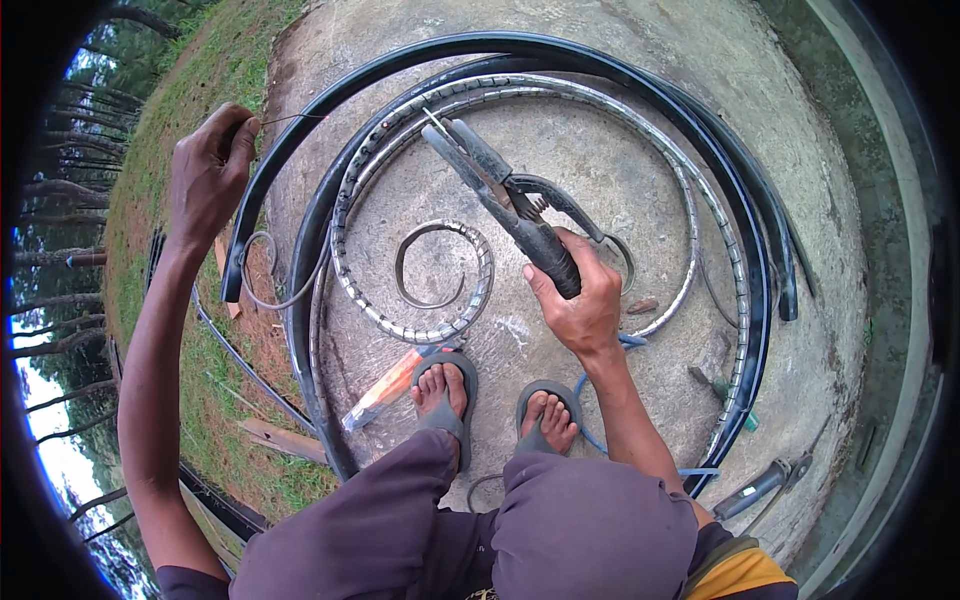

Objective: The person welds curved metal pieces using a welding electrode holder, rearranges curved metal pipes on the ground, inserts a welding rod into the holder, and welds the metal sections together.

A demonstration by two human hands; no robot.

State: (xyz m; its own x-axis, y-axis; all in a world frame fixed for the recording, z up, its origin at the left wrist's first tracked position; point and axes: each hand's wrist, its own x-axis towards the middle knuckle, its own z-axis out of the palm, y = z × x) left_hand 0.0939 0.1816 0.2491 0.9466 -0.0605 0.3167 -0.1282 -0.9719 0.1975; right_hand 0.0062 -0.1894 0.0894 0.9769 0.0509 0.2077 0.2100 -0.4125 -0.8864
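Observation:
My right hand [583,300] is wrapped round the black ribbed handle of a welding electrode holder [512,205]. Its long jaws point up and to the left, and a thin pale stub [436,122] sticks out at their tip. A spring and a curved lever show on the holder's side. Raised at the far left, my left hand [212,170] pinches a thin dark wire or rod [292,117] whose right end looks reddish. Beneath the holder lies a round coil of silvery metal strip with dark bands [340,250], its inner end curling into a spiral.
Thick black tubing [752,300] loops around the banded coil on the concrete slab [640,30]. An orange and clear plastic packet [390,388] lies beside my left sandal. A black-handled tool [752,490] rests at lower right. Grass [150,200] and wooden boards [280,440] border the left.

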